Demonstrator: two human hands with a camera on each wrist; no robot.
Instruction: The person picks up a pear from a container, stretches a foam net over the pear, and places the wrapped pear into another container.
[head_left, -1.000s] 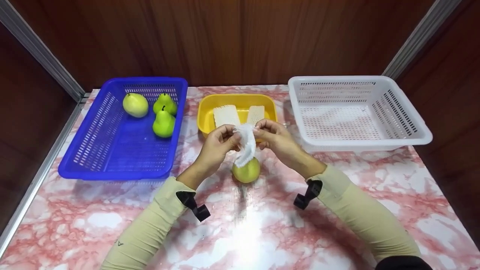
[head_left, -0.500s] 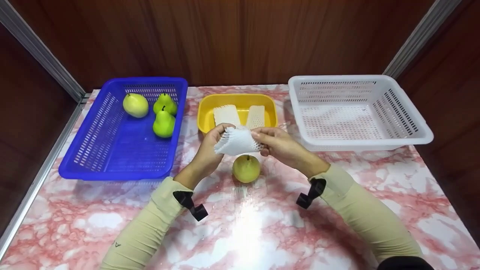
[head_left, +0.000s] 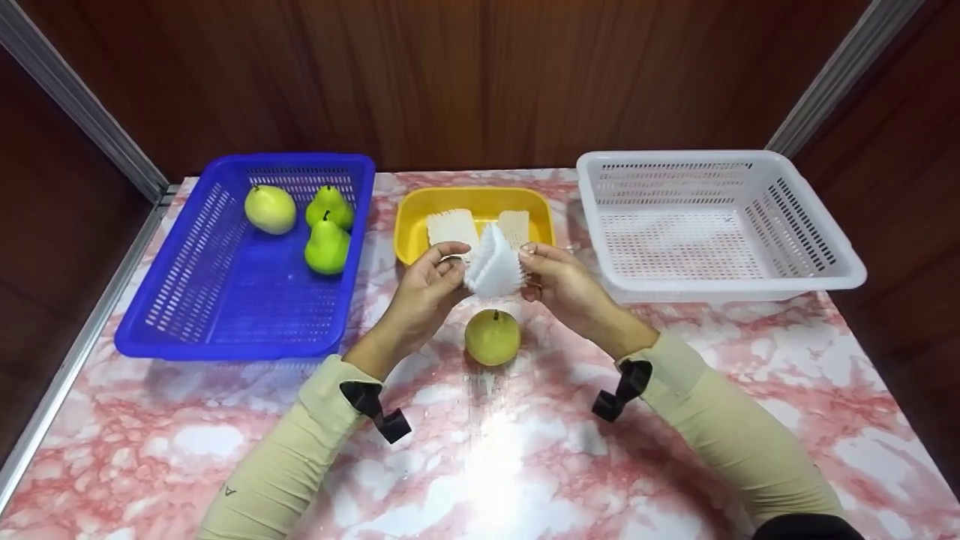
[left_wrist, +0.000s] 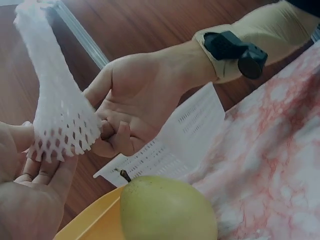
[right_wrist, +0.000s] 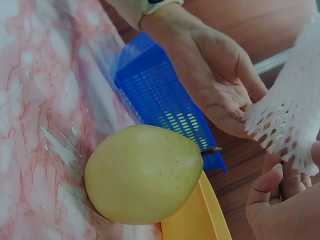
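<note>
Between my two hands I hold a white foam fruit net [head_left: 495, 262], a stretchy mesh sleeve whose holes show along its lower edge in both wrist views. My left hand [head_left: 427, 292] pinches one side of it with thumb and fingers. On the opposite side, my right hand [head_left: 566, 289] grips the mesh edge. Just below the net, a yellow-green pear [head_left: 493, 337] stands on the table with its stem up. That pear [right_wrist: 145, 175] looms large in the right wrist view, apart from both hands.
A yellow tray [head_left: 405, 225] behind the hands holds flat foam nets [head_left: 451, 229]. To the left, a blue basket [head_left: 262, 315] contains a pale yellow pear [head_left: 271, 210] and two green pears [head_left: 328, 247]. A white basket [head_left: 720, 283] stands on the right.
The net was bunched, then turned sideways with its opening to the left; now it points upward between both hands. The pear on the table has stayed put.
</note>
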